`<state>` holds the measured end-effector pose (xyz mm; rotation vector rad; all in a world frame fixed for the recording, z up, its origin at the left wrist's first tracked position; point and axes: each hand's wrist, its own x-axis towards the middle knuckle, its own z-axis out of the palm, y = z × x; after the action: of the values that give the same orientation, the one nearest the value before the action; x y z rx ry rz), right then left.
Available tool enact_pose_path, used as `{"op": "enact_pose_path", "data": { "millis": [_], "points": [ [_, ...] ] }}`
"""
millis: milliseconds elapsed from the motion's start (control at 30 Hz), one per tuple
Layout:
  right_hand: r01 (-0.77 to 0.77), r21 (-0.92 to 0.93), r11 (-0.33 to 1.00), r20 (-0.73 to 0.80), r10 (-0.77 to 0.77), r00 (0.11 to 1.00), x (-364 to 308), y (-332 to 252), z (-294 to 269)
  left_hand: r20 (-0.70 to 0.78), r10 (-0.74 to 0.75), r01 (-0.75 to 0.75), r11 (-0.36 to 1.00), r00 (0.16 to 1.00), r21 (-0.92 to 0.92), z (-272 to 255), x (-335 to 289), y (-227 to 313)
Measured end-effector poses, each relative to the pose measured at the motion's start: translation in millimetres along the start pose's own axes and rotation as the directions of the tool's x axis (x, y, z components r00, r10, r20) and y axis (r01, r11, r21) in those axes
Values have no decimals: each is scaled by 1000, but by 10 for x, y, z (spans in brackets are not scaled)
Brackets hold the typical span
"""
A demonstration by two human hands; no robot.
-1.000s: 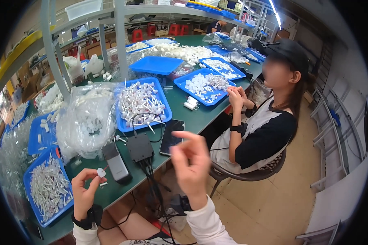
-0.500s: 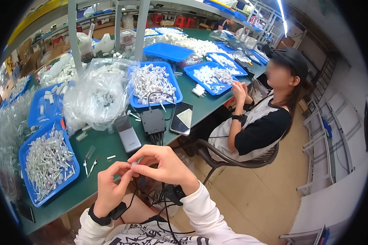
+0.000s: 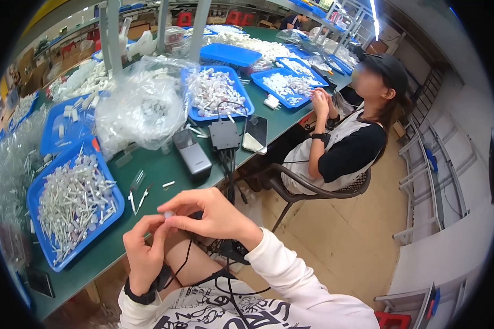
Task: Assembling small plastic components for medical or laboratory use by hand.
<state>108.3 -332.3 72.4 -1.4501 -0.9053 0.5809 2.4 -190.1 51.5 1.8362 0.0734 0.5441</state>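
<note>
A: so how far along is this one?

B: mid-piece, I'd say. The round piece (image 3: 168, 214) is lower centre of the frame, pinched between thumb and forefinger of the right hand (image 3: 214, 216). The left hand (image 3: 144, 244) has its thumb and fingertips drawn together at the piece's side, seemingly gripping it too. Fingers hide whether anything's joined on underneath.

A: anything finished?

B: can't tell tbh. The blue tray (image 3: 119, 202) at lower left is heaped with white parts (image 3: 74, 200), no clue if those are done or waiting. Two loose sticks (image 3: 131, 203), a clear tube (image 3: 139, 177) and a white tube (image 3: 168, 184) lie on the table (image 3: 164, 168) just beyond the hands.

A: so one in hand, not set down?

B: yep.
</note>
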Motion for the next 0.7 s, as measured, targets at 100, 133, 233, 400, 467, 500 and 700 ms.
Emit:
{"op": "enact_pose_path", "data": {
  "millis": [100, 133, 233, 400, 467, 500, 700],
  "points": [
    [43, -83, 996, 57, -38, 998, 181, 10, 146, -49, 4, -1, 998, 999, 57, -199, -54, -66],
    [26, -133, 991, 84, -15, 996, 225, -17, 159, -60, 8, -3, 997, 998, 82, -259, -72, -106],
    [-37, -192, 981, 126, 62, 990, 342, -112, 213, -77, 86, -79, 993, 993, 91, -372, -61, -168],
    [-30, -64, 997, 268, 46, 962, 811, -29, 439, -207, 34, -15, 996, 978, 90, -664, -112, -208],
    [-27, -24, 999, 248, 32, 968, 1053, 48, 541, -308, 117, -12, 946, 944, 323, -809, -113, -285],
    [-12, -19, 1000, 217, 16, 976, 1181, 63, 600, -345, 116, 25, 924, 931, 381, -906, -107, -276],
    [-2, -20, 1000, 121, 4, 993, 2038, 305, 914, -467, 93, 264, 721, 879, 641, -1473, -70, -460]
  ]
}}
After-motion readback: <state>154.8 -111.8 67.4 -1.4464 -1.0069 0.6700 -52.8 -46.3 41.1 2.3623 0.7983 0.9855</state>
